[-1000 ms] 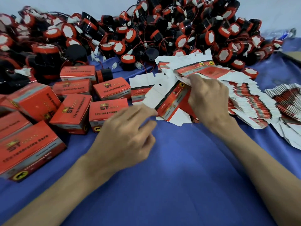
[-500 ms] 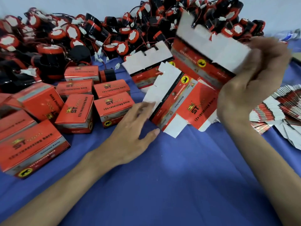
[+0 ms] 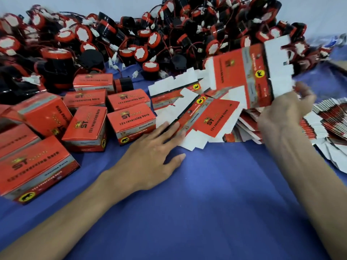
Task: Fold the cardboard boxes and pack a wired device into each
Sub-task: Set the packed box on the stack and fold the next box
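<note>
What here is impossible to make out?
Head view:
1. Print on the flat box in the right hand: motion blur.
2. Its grip: partly behind that box.
3. Inside of folded boxes: closed walls hide it.
4. Device pile: cut off by top edge.

folded boxes (image 3: 85, 126): at least 8 | flat blanks (image 3: 216, 117): dozens | wired devices (image 3: 140, 52): dozens | blue cloth (image 3: 206, 203): 1

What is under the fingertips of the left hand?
The left hand presses its straight fingers on a flat unfolded box, which overlaps other flat boxes on the blue cloth. Whatever lies beneath those boxes is covered.
</note>
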